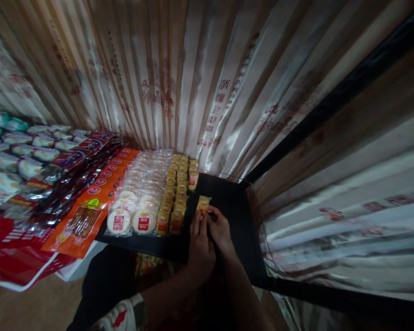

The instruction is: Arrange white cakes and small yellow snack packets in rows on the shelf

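Both hands meet over the black table (234, 207) near its front edge. My left hand (199, 241) and my right hand (220, 229) pinch a small yellow snack packet (203, 202) between their fingertips, holding it just right of the rows of like yellow packets (179, 188). The fingers of both hands are closed on the packet's near end. To the left of those rows lie clear bags of round white cakes (141, 207) with red labels.
Orange packets (89, 211), dark red packets (69, 170) and more white round cakes (17, 156) cover the table to the left. Red bags (17, 257) hang off the front left. Printed pale curtains (200, 78) close off the back and right. A bag of yellow packets (146, 263) sits below the table edge.
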The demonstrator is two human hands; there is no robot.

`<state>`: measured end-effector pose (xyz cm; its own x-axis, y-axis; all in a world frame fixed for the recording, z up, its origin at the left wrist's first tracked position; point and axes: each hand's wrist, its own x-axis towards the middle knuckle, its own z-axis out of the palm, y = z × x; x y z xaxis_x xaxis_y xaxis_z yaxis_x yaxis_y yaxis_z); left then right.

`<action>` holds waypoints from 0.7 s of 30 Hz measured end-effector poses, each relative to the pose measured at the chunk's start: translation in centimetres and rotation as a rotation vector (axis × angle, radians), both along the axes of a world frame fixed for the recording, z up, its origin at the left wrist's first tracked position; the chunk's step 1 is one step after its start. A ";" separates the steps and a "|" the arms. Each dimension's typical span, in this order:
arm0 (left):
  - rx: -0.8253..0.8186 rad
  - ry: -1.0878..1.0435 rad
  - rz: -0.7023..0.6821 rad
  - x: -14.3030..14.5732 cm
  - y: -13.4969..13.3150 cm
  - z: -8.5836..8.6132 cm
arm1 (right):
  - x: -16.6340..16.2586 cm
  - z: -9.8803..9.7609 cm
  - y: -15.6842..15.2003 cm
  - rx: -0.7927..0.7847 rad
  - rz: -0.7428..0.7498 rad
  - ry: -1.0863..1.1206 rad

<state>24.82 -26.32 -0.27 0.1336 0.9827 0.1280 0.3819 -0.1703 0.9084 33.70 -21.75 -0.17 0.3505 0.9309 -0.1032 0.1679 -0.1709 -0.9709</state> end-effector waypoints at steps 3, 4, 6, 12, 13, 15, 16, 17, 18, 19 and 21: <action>-0.026 -0.086 0.014 0.3 0.9 0.0 | -0.2 -0.9 1.9 0.025 0.004 -0.063; -0.049 -0.127 0.035 0.5 1.4 -0.1 | -0.3 -1.1 2.5 0.037 -0.002 -0.095; -0.114 -0.205 0.102 0.8 2.3 0.0 | -0.4 -1.5 3.8 0.067 -0.014 -0.158; -0.229 -0.300 0.208 1.3 4.8 0.8 | -0.8 -1.6 6.7 0.128 0.025 -0.263; -0.231 -0.300 0.209 1.3 5.1 1.0 | -0.9 -1.6 7.0 0.135 0.031 -0.273; -0.245 -0.296 0.217 1.2 5.7 1.3 | -1.1 -1.6 7.5 0.147 0.035 -0.287; -0.257 -0.293 0.224 1.2 6.0 1.4 | -1.2 -1.7 7.7 0.152 0.038 -0.293; -0.269 -0.291 0.232 1.1 6.2 1.5 | -1.3 -1.7 7.9 0.154 0.044 -0.301; -0.276 -0.290 0.240 1.0 6.4 1.4 | -1.5 -1.7 8.0 0.154 0.054 -0.310; -0.276 -0.292 0.246 1.0 6.5 1.3 | -1.6 -1.7 8.1 0.153 0.063 -0.320; -0.261 -0.303 0.247 0.9 6.8 0.9 | -1.7 -1.8 8.3 0.145 0.078 -0.337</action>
